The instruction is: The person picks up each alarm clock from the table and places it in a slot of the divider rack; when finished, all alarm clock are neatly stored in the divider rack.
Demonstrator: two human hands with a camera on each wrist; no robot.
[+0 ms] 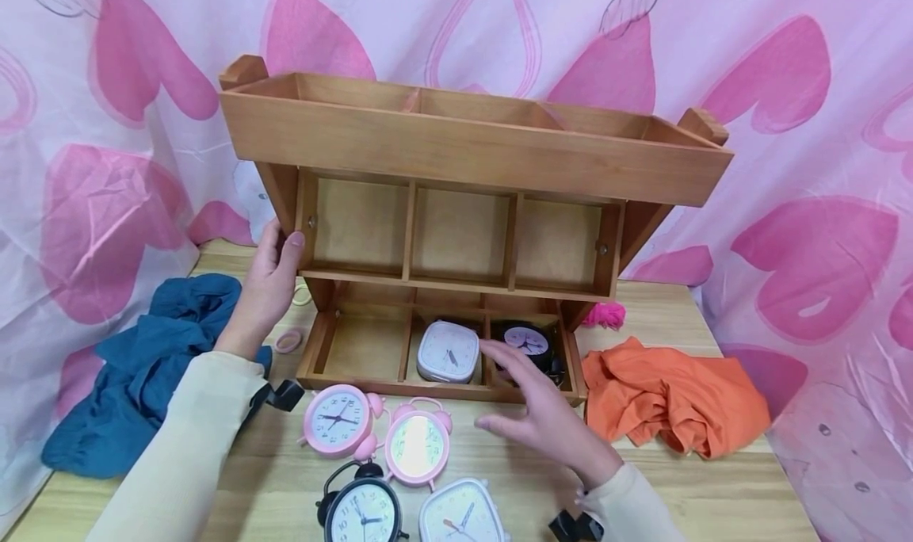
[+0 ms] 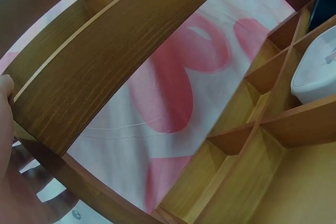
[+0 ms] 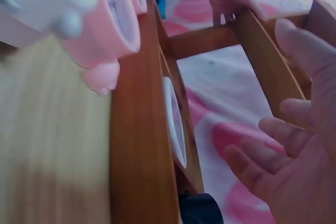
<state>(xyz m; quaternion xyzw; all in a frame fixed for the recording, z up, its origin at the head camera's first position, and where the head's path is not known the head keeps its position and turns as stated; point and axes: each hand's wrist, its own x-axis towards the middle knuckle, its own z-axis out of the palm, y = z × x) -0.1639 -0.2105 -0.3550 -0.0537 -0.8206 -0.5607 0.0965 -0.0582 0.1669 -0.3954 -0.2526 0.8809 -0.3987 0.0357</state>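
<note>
Head view shows the spread right hand (image 1: 545,415) hovering just before the black round alarm clock (image 1: 526,342), while the left hand (image 1: 269,280) grips the tiered wooden organiser's (image 1: 471,158) side.

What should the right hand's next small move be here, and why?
Probably draw back to the pink round clock on the table. The right hand is open and holds nothing, the white square clock and black clock already sit in bottom compartments, and the bottom-left compartment is vacant.

Pink heart-print curtain (image 1: 806,209) backdrop, pale wooden table (image 1: 713,486) — soft, even light
</note>
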